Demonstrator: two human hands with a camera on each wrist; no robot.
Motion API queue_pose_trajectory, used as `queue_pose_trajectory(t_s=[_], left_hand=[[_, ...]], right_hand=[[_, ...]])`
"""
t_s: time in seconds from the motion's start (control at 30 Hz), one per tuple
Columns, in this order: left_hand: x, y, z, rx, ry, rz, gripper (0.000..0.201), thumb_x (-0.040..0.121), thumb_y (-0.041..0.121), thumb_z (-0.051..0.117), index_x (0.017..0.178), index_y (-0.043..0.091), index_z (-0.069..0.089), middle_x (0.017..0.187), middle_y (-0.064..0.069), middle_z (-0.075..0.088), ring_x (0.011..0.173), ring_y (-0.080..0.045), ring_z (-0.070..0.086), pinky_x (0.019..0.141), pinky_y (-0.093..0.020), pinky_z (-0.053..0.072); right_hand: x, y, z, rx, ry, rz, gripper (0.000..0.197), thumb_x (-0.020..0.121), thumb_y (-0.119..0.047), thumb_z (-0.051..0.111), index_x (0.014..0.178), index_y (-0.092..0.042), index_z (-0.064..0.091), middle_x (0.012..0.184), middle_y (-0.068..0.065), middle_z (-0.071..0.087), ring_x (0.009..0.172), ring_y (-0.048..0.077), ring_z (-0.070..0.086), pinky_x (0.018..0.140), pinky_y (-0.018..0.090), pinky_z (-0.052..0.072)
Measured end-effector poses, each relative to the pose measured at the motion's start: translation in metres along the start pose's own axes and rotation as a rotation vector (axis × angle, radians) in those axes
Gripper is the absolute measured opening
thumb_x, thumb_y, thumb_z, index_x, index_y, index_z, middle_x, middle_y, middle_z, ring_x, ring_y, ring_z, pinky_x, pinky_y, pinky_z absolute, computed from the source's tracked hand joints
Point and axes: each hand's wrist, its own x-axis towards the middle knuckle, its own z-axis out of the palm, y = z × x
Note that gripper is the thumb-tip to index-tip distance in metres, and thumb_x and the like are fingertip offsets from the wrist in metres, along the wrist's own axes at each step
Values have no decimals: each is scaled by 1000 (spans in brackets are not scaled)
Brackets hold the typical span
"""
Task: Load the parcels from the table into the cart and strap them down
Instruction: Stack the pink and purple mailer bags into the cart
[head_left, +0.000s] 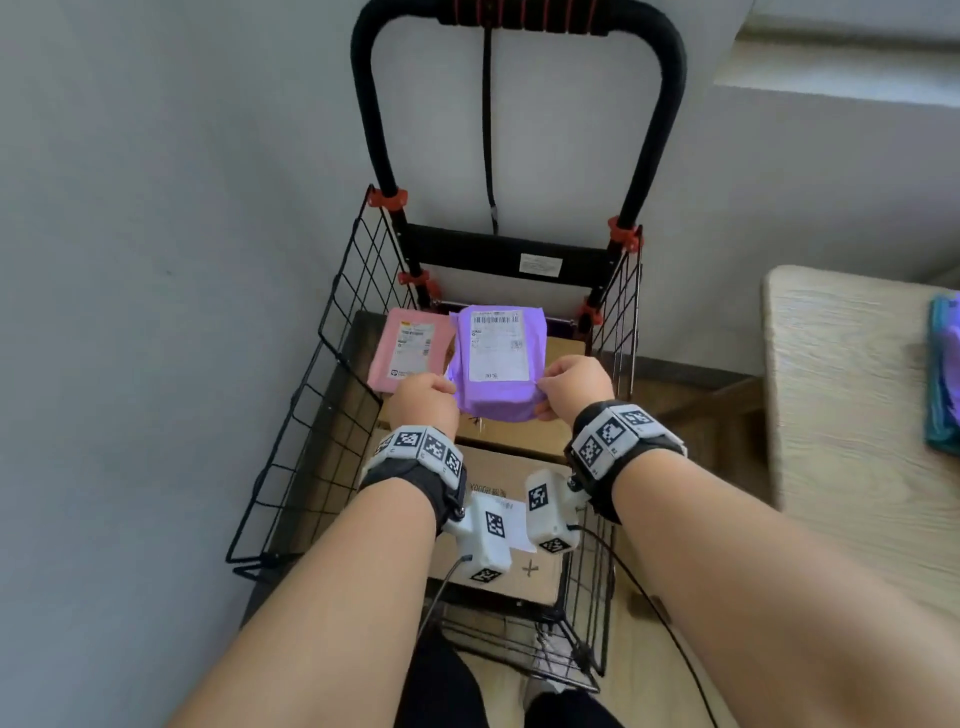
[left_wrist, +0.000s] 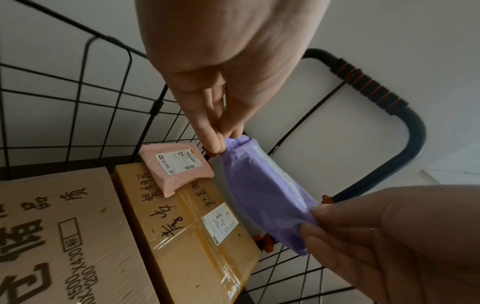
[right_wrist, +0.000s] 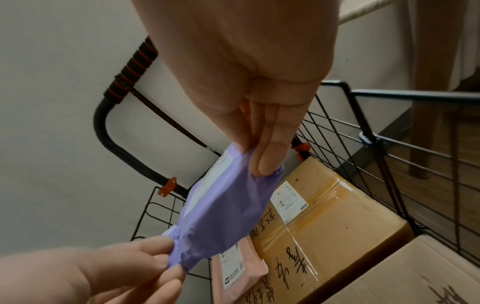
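A purple plastic parcel (head_left: 498, 358) with a white label hangs over the black wire cart (head_left: 332, 332). My left hand (head_left: 423, 402) pinches its near left corner and my right hand (head_left: 574, 382) pinches its near right corner. The left wrist view shows the purple parcel (left_wrist: 262, 191) held above the boxes, my left hand (left_wrist: 215, 131) at its top end. In the right wrist view my right hand (right_wrist: 262, 156) grips the purple parcel (right_wrist: 223, 207). A pink parcel (head_left: 408, 348) lies flat on a taped brown box (left_wrist: 197, 232) inside the cart. A larger printed carton (head_left: 498, 525) lies nearer me.
The cart's black handle (head_left: 519, 31) rises at the far side with a dark strap (head_left: 488, 130) hanging from it. A light wooden table (head_left: 852, 415) stands to the right, with a teal and purple parcel (head_left: 945, 374) at its edge. A grey wall is on the left.
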Motion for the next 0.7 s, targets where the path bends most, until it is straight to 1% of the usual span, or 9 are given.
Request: queue_pose_trajectory(t_s=[0.07,0.1,0.13,0.2,0.27,0.37,0.53,0.6,0.7], left_hand=[[23,-2,6,41,-56,-13,33,83,4,51,62,27,63,93,-8,72,87,-32,69,84,-43,57],[32,0,6,70,-83,-12,30,84,5,51,71,25,69,99,-8,72,92,-31,68,89,-40,55],[41,2,7,127,-115,11,28,86,4,52,85,22,74,107,-7,71,99,-30,65,93,-36,52],[62,1,11,242,-167,71,30,89,3,51,108,13,72,120,-7,66,111,-30,58,92,-28,45],[82,-2,16,292,-217,102,33,91,2,49,117,10,68,127,-10,62,116,-31,54,90,-28,43],[113,-14,28,349,-288,96,34,90,2,51,121,9,65,129,-13,60,119,-31,54,93,-29,43],[149,-33,40,422,-405,69,42,90,4,51,132,12,56,135,-11,55,121,-30,53,100,-34,43],[162,-40,47,444,-467,46,43,91,6,48,133,14,55,136,-10,54,121,-31,52,100,-35,43],[175,-46,54,493,-577,82,30,88,3,44,116,9,56,118,-12,59,100,-27,57,84,-32,44]], right_hand=[[21,-3,11,27,2,62,15,91,2,53,85,-11,56,77,16,67,47,18,66,39,22,50],[33,-5,17,42,2,93,15,89,4,53,85,-10,56,76,16,67,48,19,66,41,24,53],[44,-7,24,48,2,124,15,87,6,55,85,-9,56,77,17,67,53,23,68,47,28,57],[70,-6,39,66,19,167,19,85,7,55,82,-11,57,84,19,68,65,30,71,63,39,61],[97,-4,54,48,37,190,23,81,7,57,76,-15,55,85,18,69,75,33,71,71,45,60],[133,2,75,25,37,229,26,74,7,63,74,-18,55,89,17,70,87,37,70,78,48,58],[160,5,100,11,24,265,28,83,5,55,73,-21,51,100,15,69,92,34,69,81,46,58],[170,9,109,-13,24,285,22,81,5,59,81,-17,56,100,14,70,93,34,68,83,46,57],[174,10,116,-124,26,277,27,85,2,61,107,-13,61,106,9,66,99,28,65,88,40,55]])
